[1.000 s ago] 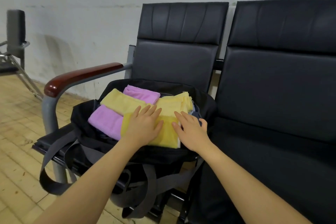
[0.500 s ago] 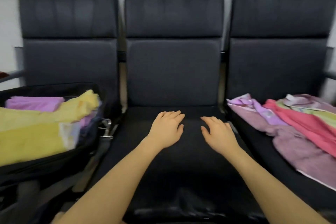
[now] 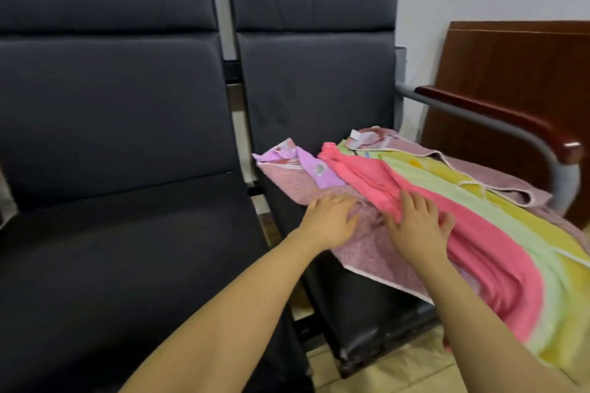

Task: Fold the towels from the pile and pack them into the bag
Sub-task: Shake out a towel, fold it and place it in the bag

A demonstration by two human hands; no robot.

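Left hand [image 3: 330, 223] flat, fingers straight and together, palm down on the mauve towel [image 3: 376, 252] — pressing, not gripping. Right hand [image 3: 418, 226] beside it, fingers spread and lightly bent over the edge of the pink towel [image 3: 479, 252], fingertips resting on its folds; no clear pinch visible, nothing lifted. Both forearms reaching in from the lower edge, bare.

Largest first: row of black padded seats along a pale wall. Near seat [image 3: 127, 265] on the left, bare cushion and tall backrest. Far seat [image 3: 319, 89] on the right, carrying the pile. Metal armrest [image 3: 498, 118] with a dark red wooden cap curving round the right side of that seat. Brown wooden panel [image 3: 517, 73] leaning against the wall behind the armrest. Pale tiled floor showing under the seat fronts.

Pile of towels spread loosely across the right seat, unfolded, hanging off the front edge. Mauve towel at the bottom, white-trimmed, reaching the seat's left side. Pink towel draped diagonally over it. Yellow-green towel [image 3: 498, 210] lying just beyond the pink one, running the same diagonal — touching it along the whole length. Small lilac towel [image 3: 314, 169] crumpled at the back left corner of the pile, printed pattern too blurred to read. White label [image 3: 357, 135] at the back of the heap.
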